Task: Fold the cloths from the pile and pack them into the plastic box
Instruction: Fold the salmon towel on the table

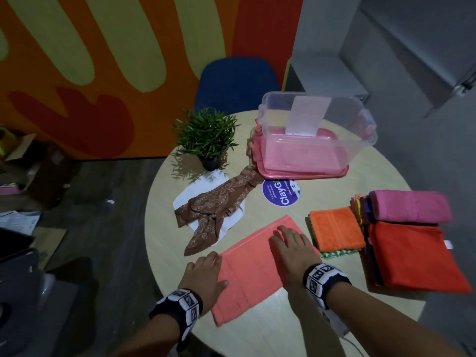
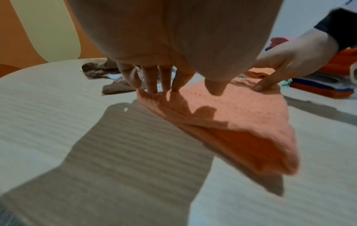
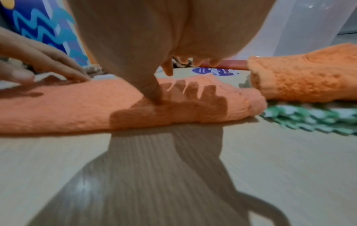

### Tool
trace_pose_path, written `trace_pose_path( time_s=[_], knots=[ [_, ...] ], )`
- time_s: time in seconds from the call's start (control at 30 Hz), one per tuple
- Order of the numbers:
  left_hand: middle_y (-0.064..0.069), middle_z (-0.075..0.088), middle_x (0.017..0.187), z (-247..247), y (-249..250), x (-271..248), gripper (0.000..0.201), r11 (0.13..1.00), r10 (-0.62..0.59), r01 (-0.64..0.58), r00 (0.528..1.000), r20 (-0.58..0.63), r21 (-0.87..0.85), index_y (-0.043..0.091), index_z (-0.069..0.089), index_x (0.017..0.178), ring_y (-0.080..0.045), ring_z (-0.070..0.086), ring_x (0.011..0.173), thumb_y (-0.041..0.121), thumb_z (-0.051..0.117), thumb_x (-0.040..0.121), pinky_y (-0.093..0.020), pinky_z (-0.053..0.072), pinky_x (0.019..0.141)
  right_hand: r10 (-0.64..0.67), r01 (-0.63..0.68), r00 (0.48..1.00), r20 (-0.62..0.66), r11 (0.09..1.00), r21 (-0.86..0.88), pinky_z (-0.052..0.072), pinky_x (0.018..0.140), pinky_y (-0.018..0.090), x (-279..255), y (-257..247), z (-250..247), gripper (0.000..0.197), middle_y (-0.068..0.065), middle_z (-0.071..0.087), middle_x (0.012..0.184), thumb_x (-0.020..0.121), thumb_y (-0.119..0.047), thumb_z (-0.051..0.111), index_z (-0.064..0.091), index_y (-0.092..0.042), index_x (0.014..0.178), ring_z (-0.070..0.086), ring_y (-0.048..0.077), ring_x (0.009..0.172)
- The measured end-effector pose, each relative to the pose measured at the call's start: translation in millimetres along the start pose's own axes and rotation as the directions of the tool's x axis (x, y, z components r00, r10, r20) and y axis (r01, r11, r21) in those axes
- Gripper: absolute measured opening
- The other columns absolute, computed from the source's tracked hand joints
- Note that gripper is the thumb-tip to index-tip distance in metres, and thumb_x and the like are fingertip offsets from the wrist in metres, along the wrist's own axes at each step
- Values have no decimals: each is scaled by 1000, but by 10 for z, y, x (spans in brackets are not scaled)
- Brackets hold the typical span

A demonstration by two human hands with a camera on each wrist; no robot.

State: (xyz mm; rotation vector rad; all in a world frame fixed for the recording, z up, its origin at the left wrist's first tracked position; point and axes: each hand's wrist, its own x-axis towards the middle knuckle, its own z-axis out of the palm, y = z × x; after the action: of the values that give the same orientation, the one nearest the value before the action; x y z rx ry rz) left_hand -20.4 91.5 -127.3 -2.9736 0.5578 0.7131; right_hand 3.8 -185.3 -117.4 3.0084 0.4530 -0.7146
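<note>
Fingers of the left hand (image 1: 206,273) lie flat, holding nothing, on the left edge of the salmon terry cloth (image 1: 253,269) near the round table's (image 1: 164,202) front edge; the right hand (image 1: 291,244) presses flat likewise. Uneven smoothing could skew the fold. The clear plastic box (image 1: 316,135) waits at the far edge.

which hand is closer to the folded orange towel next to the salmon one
Right. The right hand presses the far right part of the salmon cloth, just beside the orange towel. The left hand rests on the cloth's left edge, farther away.
</note>
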Motion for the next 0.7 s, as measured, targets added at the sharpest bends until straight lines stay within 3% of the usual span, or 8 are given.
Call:
trace_pose_path(
  time_s=[0.07,0.13,0.2,0.33,0.4,0.47,0.6,0.7],
  knots=[
    [-4,30,148,-56,-18,37,59,1000,-4,4,1000,3,-2,18,23,151,-26,37,128,39,41,99,-42,34,103,0,0,1000,19,1000,-7,34,103,47,0,-79,-35,75,9,35,139,71,-40,67,38,-21,137,38,32,128],
    [-5,40,136,-82,-43,67,49,999,-13,13,1000,16,-41,21,33,143,-26,44,120,29,45,96,-40,39,98,-24,23,1000,6,998,52,39,92,43,-41,-124,-3,50,7,43,124,83,-41,55,44,-22,128,46,30,115],
    [-5,45,129,-110,-54,84,42,992,-41,46,998,43,-116,22,39,135,-27,49,115,22,48,94,-39,43,94,-36,38,999,-17,995,94,39,92,42,-67,-124,35,42,6,46,122,91,-44,43,44,-23,127,48,28,112],
    [-5,52,118,-116,-11,48,38,941,-43,72,995,93,-331,22,39,126,-27,59,101,12,52,92,-35,46,81,-63,64,998,-28,997,49,28,109,47,61,-85,0,54,6,40,141,90,-51,41,40,-23,137,41,30,130],
    [-5,58,108,-95,43,9,31,902,-28,78,992,123,-426,23,39,119,-26,61,92,12,51,91,-36,50,76,-52,50,998,37,997,56,13,118,55,117,-89,-52,72,4,14,162,91,-52,43,21,-21,153,17,30,148],
    [-5,62,98,-89,94,-13,23,875,-12,81,989,145,-478,24,39,112,-26,63,84,15,46,92,-39,52,71,-56,53,998,34,995,80,4,119,57,117,-100,-88,80,1,-1,165,92,-49,48,10,-22,156,3,28,152],
    [1,56,108,-131,115,-17,31,919,56,-14,994,96,-394,31,38,119,-24,61,88,16,44,93,-40,53,77,-142,146,989,-39,984,106,19,118,51,-55,-118,-67,72,7,19,157,83,-41,60,29,-24,146,22,30,144],
    [2,48,119,-151,105,2,45,949,130,-97,987,92,-301,35,39,125,-24,59,95,11,51,89,-38,51,80,-145,152,988,-60,978,140,39,104,44,-205,-67,5,64,4,35,136,75,-43,63,41,-26,132,41,27,120]
  ],
)
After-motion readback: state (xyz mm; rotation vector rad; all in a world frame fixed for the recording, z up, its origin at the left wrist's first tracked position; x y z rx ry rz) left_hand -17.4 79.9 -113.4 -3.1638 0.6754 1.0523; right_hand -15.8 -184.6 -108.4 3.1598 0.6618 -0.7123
